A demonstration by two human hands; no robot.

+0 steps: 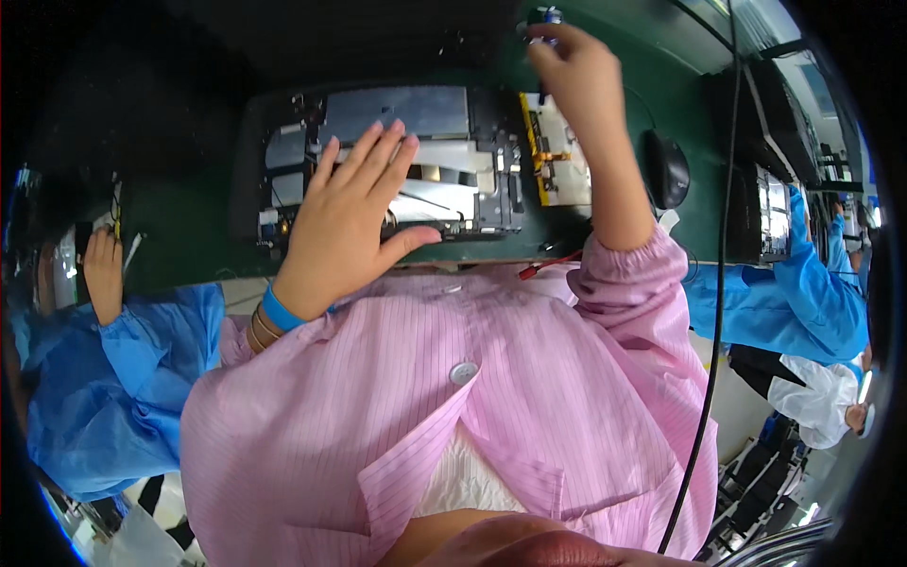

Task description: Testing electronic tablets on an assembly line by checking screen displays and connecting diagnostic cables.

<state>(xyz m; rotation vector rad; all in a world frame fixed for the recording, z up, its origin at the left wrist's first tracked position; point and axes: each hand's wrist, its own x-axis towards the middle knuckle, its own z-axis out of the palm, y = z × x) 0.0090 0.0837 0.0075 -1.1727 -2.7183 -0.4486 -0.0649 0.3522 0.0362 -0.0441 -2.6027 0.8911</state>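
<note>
My left hand [345, 208] lies flat, fingers stretched, over the opened black laptop chassis [510, 213]. Bare metal plates, a wide grey panel [397, 109] and thin dark cables show around the fingers; what lies under the palm is hidden. Farther off to the right, my right hand [578, 80] is raised with its fingertips pinched together. A slim object with a blue and silver end [548, 16] shows at those fingertips, with a dark part below; blur hides its exact kind. Beneath my right wrist rests a flat white piece with yellow-and-black edging [565, 175], partly covered by the arm.
A black computer mouse [667, 170] sits on the green work surface [170, 236] to the right. A red-tipped lead [540, 269] lies at the near edge. One black cable [720, 283] hangs down the right side. People in blue smocks work on both sides.
</note>
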